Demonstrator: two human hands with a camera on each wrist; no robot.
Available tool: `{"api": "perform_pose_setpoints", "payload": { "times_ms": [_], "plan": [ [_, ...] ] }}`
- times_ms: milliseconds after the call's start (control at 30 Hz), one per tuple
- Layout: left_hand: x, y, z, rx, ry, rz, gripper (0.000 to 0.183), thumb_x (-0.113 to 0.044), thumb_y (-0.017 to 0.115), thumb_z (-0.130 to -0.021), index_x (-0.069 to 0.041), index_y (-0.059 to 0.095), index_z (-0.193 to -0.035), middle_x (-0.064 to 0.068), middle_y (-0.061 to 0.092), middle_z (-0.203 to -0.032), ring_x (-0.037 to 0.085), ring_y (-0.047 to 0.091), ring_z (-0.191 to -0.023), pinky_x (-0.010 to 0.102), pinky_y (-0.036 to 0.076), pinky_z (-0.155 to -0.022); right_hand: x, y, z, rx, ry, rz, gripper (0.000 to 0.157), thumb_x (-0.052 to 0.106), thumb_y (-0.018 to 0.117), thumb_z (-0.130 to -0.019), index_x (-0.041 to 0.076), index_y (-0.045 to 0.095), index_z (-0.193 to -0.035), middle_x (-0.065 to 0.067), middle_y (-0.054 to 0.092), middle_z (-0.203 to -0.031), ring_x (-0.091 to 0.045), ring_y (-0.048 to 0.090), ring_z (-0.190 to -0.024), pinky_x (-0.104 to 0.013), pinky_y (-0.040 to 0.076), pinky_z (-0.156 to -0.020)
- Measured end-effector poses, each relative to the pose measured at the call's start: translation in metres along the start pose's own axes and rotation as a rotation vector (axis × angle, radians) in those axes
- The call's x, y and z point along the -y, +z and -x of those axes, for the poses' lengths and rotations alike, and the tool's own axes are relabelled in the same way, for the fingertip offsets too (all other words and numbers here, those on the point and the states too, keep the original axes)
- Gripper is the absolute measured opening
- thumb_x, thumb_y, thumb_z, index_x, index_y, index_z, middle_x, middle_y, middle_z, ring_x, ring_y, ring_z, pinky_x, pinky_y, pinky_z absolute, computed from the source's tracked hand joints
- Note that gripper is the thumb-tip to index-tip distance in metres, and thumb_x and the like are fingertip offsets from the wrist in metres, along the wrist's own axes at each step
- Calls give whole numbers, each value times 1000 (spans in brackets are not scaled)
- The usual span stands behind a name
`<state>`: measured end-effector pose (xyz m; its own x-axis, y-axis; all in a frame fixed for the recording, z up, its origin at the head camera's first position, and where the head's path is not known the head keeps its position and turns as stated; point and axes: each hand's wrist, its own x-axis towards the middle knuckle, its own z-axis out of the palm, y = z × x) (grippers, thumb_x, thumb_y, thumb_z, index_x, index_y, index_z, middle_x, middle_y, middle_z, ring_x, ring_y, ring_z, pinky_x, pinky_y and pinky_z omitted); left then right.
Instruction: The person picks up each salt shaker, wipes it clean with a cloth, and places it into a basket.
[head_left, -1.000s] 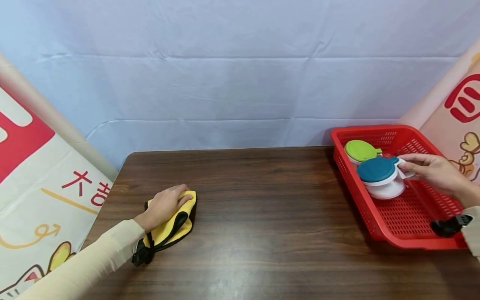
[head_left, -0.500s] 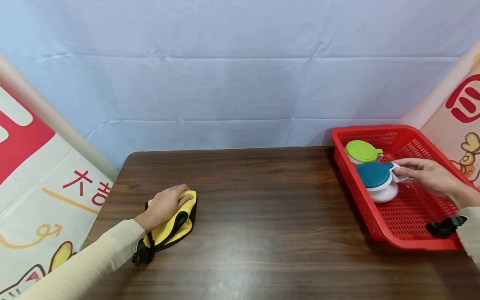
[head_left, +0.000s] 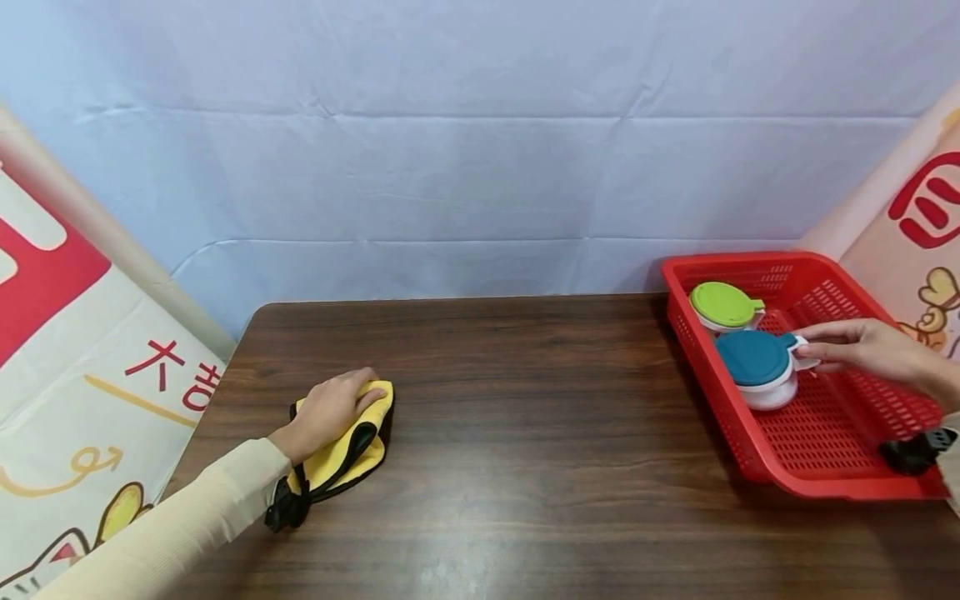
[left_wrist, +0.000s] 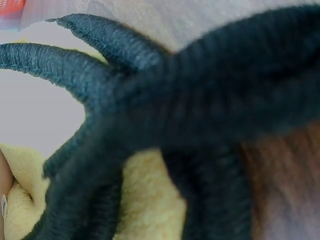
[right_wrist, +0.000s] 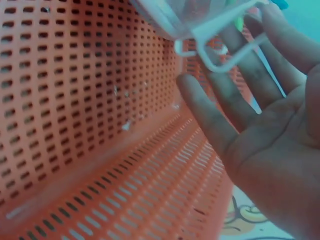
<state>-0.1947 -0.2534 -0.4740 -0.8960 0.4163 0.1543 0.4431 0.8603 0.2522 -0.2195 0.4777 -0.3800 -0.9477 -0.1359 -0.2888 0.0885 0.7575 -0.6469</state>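
At the left, my left hand [head_left: 330, 410] lies over a folded yellow cloth [head_left: 341, 454] with black edging and grips it against the table. The cloth's blurred black trim [left_wrist: 165, 115] fills much of the left wrist view. On the other side, my right hand [head_left: 873, 354] pinches the white handle [right_wrist: 220, 57] of a jar with a blue lid [head_left: 753, 357]. This jar is inside the red basket [head_left: 776, 477], near its left wall. Just behind it stands a similar jar with a green lid [head_left: 722, 304].
The dark wooden table [head_left: 525, 433] stretches between the cloth and the basket. A pale fabric backdrop [head_left: 465, 183] hangs behind it. Printed sheets [head_left: 82, 417] flank both sides.
The blue-lidded jar was tilted half a second ago and now sits more level and slightly lower in the basket, still in my right hand. My left hand and the cloth have not moved.
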Motion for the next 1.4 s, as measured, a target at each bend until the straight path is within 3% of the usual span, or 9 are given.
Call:
{"api": "perform_pose_setpoints", "payload": {
  "times_ms": [100,267,367,433,500,600,833,1033,1400],
  "plan": [
    [0,0,0,1,0,-4,25,-32,62,-103,-9,63,-111,0,67,-85,6,54,-60,28,46,-54,0,-3,2,44,19,26,47,13,54,-106,-22,44,-135,-28,70,-112,-20,74,-88,-37,60,-77],
    [2,1,-1,1,-1,-4,25,-33,61,-103,-9,64,-112,1,68,-87,5,54,-60,28,46,-54,-4,-5,2,74,20,55,47,12,50,-108,-24,39,-137,-31,68,-115,-25,74,-91,-42,60,-80],
    [2,2,-1,2,-3,2,25,-33,62,-103,-9,64,-112,1,68,-88,5,54,-60,28,46,-54,-7,-4,1,84,15,1,45,8,48,-108,-26,37,-136,-20,71,-109,-15,72,-88,-40,60,-79],
    [2,1,-1,3,-4,6,26,-33,62,-103,-9,64,-112,1,69,-89,6,55,-61,28,46,-54,-9,-4,0,93,15,-67,35,4,48,-107,-22,48,-130,-7,71,-105,-8,70,-87,-35,61,-78],
    [2,2,-1,4,-7,5,26,-33,62,-103,-10,64,-112,1,69,-89,6,55,-62,28,47,-54,-11,-4,-1,105,15,-131,23,3,49,-106,-11,60,-121,6,68,-101,-4,68,-86,-30,60,-77],
    [2,2,-1,3,-7,0,26,-34,61,-103,-9,64,-112,2,69,-89,7,56,-62,29,47,-54,-13,-3,-2,120,11,-168,20,1,48,-106,8,67,-112,9,67,-96,-4,67,-87,-25,58,-76],
    [2,2,-2,-5,-14,-7,25,-33,62,-103,-10,64,-112,2,69,-88,7,56,-61,30,48,-53,-16,0,-9,186,-15,-114,20,2,48,-107,-10,55,-121,6,67,-102,-5,67,-90,-24,57,-79],
    [1,2,-2,3,-11,-5,26,-33,62,-103,-9,64,-113,3,70,-91,7,57,-62,30,49,-54,-20,3,-13,229,-71,-108,20,0,51,-104,-10,56,-121,5,68,-102,-6,67,-91,-23,57,-79],
    [1,2,-1,4,-11,-3,26,-33,61,-104,-9,64,-114,3,70,-91,9,59,-63,32,51,-57,-14,9,-15,212,-53,-39,28,-3,51,-103,-18,49,-126,1,66,-103,-3,66,-90,-23,57,-79]
  ]
}}
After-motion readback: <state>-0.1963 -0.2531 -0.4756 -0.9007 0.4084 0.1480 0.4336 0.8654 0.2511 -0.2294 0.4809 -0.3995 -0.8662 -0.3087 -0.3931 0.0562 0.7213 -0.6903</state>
